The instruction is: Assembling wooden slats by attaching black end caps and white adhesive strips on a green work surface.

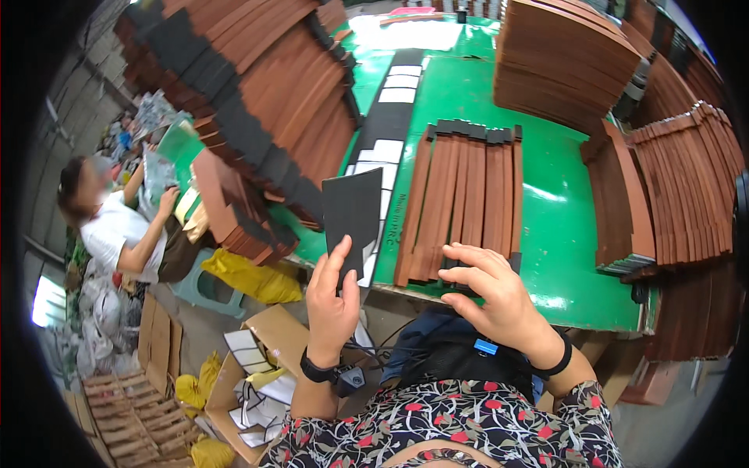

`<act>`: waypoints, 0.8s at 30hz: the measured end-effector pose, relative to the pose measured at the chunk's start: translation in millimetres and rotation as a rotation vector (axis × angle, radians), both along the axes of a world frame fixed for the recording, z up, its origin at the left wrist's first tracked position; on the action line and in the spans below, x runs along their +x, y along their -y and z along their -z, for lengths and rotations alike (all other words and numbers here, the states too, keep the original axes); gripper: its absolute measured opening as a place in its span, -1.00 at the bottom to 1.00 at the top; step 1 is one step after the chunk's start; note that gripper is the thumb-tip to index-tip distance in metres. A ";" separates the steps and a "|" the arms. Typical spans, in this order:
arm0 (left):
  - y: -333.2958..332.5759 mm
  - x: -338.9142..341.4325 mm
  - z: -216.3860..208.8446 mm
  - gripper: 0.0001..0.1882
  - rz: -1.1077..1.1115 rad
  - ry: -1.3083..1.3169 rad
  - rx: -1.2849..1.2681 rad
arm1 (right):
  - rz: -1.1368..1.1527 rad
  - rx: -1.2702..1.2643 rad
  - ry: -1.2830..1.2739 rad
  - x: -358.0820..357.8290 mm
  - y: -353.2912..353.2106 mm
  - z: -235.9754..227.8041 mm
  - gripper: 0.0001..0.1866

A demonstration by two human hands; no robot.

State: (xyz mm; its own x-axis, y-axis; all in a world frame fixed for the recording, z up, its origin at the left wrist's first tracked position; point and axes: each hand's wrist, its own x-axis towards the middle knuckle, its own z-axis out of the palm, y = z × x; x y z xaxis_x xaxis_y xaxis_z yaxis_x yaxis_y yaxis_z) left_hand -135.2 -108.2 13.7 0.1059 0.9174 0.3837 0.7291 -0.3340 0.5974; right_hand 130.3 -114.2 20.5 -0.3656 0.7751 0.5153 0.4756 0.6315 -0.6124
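Note:
My left hand point(332, 303) grips a flat black rectangular piece point(349, 209) near its lower end, thumb on one side and fingers on the other. The piece stands upright, and a small white patch shows at its lower right. A row of long reddish-brown slats point(460, 207) lies side by side on the green table point(554, 226), with black pieces point(468, 129) along the far ends. Over the near ends of these slats hovers my right hand point(493, 292), fingers apart and slightly bent, with nothing visible in it. Whether its fingertips touch the slats I cannot tell.
Tall stacks of brown slats point(273, 86) rise at the left, others point(566, 62) at the back right and right. A black strip with white rectangles point(399, 95) runs along the table. An open cardboard box point(269, 331) sits below left; a person point(129, 226) works farther left.

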 end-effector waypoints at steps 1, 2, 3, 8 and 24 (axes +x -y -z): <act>1.8 -1.1 0.9 -0.35 -0.025 0.101 0.105 | -0.026 0.006 -0.009 -6.6 -2.0 -0.9 -0.60; 3.0 1.2 3.3 -0.29 -0.041 0.205 0.210 | -0.042 0.037 -0.008 -11.4 -2.9 -2.3 -0.60; 3.8 2.5 6.1 -0.16 -0.007 0.476 0.144 | -0.056 0.069 -0.007 -16.7 -4.0 -4.0 -0.60; 15.9 8.5 -13.1 -0.27 0.080 0.939 -0.107 | -0.122 0.140 -0.122 -48.5 -6.0 -9.8 -0.51; 27.9 27.9 -9.9 -0.16 0.263 0.979 -0.255 | -0.071 0.025 -0.120 -59.6 3.2 -2.8 -0.29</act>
State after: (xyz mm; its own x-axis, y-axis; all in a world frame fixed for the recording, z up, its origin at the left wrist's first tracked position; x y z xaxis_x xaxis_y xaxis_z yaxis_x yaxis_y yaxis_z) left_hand -107.2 -136.1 23.7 0.0614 0.9763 0.2074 -0.1888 -0.1927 0.9629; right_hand 70.6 -117.4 23.2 -0.3538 0.7356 0.5777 0.3538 0.6770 -0.6454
